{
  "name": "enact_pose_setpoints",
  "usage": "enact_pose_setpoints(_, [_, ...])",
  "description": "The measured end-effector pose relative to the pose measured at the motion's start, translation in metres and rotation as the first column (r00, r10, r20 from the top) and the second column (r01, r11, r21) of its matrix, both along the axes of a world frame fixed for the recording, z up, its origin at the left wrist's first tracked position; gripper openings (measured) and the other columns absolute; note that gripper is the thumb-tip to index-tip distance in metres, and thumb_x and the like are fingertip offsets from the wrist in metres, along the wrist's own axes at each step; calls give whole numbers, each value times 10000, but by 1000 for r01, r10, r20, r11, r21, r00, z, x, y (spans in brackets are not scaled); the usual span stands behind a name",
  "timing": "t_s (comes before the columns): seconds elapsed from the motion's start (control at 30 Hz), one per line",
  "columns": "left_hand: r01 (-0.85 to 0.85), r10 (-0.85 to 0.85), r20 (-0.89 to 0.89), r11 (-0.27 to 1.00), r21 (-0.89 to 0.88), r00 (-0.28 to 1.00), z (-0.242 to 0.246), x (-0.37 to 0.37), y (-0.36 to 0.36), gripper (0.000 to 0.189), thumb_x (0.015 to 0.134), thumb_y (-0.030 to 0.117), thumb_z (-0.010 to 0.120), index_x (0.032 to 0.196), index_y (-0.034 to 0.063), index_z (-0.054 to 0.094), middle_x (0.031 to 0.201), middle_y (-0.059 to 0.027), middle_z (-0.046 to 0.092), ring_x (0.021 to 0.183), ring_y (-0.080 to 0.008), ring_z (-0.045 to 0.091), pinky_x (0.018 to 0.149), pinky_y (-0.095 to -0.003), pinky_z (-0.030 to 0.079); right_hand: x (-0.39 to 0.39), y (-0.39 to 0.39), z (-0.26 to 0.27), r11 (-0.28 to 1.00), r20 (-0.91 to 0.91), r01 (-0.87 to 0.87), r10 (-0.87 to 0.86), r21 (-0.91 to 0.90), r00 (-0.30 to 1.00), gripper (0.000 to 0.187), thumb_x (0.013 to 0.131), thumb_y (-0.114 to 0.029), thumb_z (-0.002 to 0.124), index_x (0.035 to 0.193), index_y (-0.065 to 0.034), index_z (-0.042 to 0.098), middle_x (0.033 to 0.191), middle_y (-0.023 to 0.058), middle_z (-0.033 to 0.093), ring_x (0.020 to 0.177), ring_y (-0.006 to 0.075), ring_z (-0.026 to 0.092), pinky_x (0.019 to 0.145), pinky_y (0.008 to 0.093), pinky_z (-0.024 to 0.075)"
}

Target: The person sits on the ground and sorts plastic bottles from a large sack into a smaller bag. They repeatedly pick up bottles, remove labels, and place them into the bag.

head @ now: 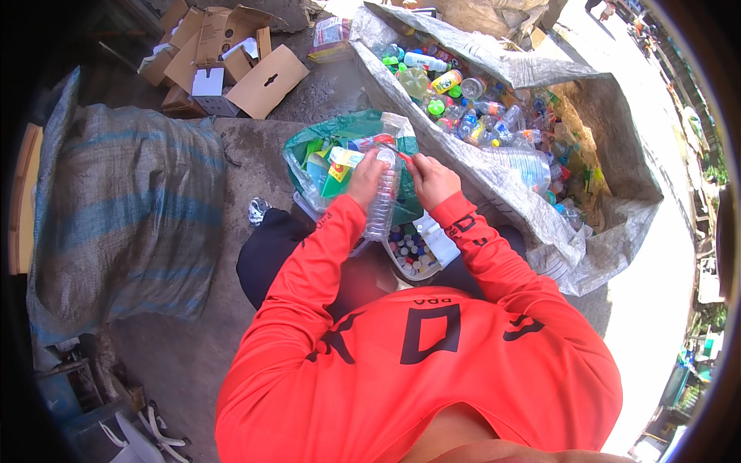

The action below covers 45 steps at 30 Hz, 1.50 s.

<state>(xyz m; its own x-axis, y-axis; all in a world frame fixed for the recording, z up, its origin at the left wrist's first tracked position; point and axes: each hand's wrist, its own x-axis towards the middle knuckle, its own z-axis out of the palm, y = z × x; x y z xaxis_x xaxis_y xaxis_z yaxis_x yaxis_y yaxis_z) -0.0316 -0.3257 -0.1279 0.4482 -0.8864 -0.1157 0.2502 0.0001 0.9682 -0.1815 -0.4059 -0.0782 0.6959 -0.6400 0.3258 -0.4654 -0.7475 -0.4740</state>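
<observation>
My left hand (367, 176) grips a clear ribbed plastic bottle (381, 204) near its neck, with the base towards me. In my right hand (433, 180) is a small tool with a red handle (405, 156); its thin dark end lies at the bottle's neck. Whether it is a knife or another tool, I cannot tell. Just beyond both hands stands a green plastic bag (298, 136) with wrappers and packaging inside. Below the bottle, between my legs, a white container (414, 276) holds many bottle caps (412, 252).
A large open woven sack (451, 155) full of plastic bottles lies to the right. On the left stands a grey and blue woven sack (145, 214). Cardboard boxes (217, 37) are piled at the upper left, with a printed bag (330, 39) beside the large sack.
</observation>
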Motion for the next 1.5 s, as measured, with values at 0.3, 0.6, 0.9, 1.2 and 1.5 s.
enact_pose_setpoints(0.3, [-40,39,-114,999,-11,993,-3,-8,-1,348,801,206,487,1067,-18,514,865,-63,555,765,-136,511,667,-272,425,-2,8,-20,994,40,30,-35,107,999,208,900,-294,479,880,-93,527,771,154,595,696,378,579,576,471,445])
enact_pose_setpoints(0.6, [-47,40,-188,998,-32,981,-13,-3,0,264,820,206,428,1016,46,503,812,-52,549,655,-139,548,573,-288,484,-6,17,-16,983,14,57,-61,172,998,210,905,-294,477,862,-94,526,775,161,601,704,386,574,581,478,437])
enact_pose_setpoints(0.9, [-26,11,-162,996,-88,987,25,-10,3,332,790,153,382,1103,71,454,849,-69,564,649,-156,581,552,-314,520,-4,10,12,1000,26,28,-28,-2,999,181,899,-277,491,866,-104,534,735,117,577,661,344,582,540,429,451])
enact_pose_setpoints(1.2, [66,-38,204,989,-133,978,38,-6,6,448,721,96,416,1157,-4,425,991,-77,528,772,-107,543,665,-245,480,-23,3,51,997,84,-73,71,16,994,161,882,-241,527,911,-91,577,769,112,588,673,326,588,563,404,461])
enact_pose_setpoints(1.5, [64,-14,313,987,-149,950,38,-2,8,488,693,157,547,1129,-35,440,970,-159,581,873,-238,585,772,-320,462,-18,-5,61,979,-34,-177,174,-99,984,166,865,-252,552,908,-100,600,754,98,585,631,314,587,526,396,462])
